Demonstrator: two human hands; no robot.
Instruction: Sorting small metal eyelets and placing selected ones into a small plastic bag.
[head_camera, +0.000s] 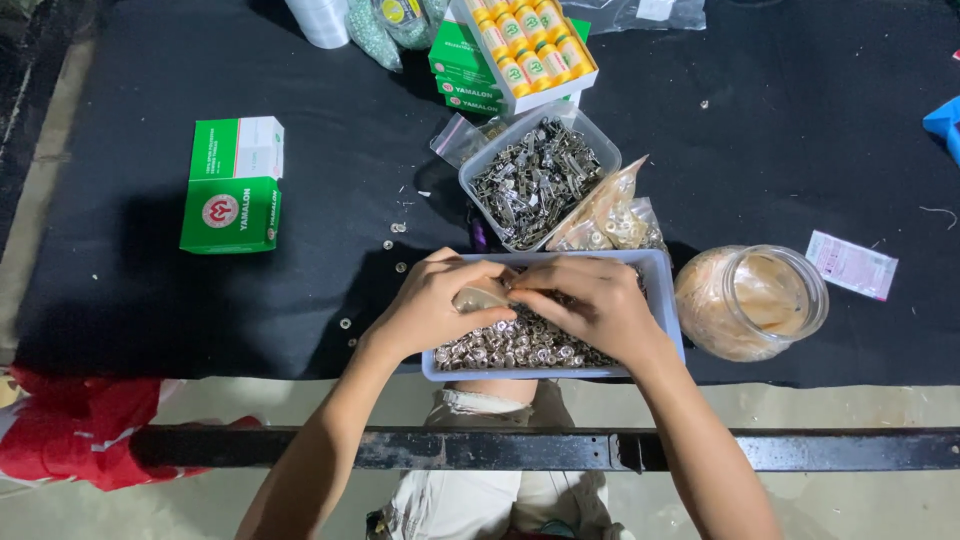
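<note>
Hands (440, 305) (590, 300) pinching clear pouch (480, 297), shiny rivets (510, 345)

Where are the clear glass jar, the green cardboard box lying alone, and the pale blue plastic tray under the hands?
Clear glass jar (752, 300), head view, on its side wall.
Green cardboard box (232, 212), head view, on its top face.
Pale blue plastic tray (662, 275), head view, on its right rim.

Shiny metal eyelets (520, 345) fill a matt plastic tray (662, 290) on black cloth (150, 290).

Green-white carton (232, 185) far left, green cartons (458, 62) stacked top ctr, pinkish sachet (851, 264) right, maybe labelled
</note>
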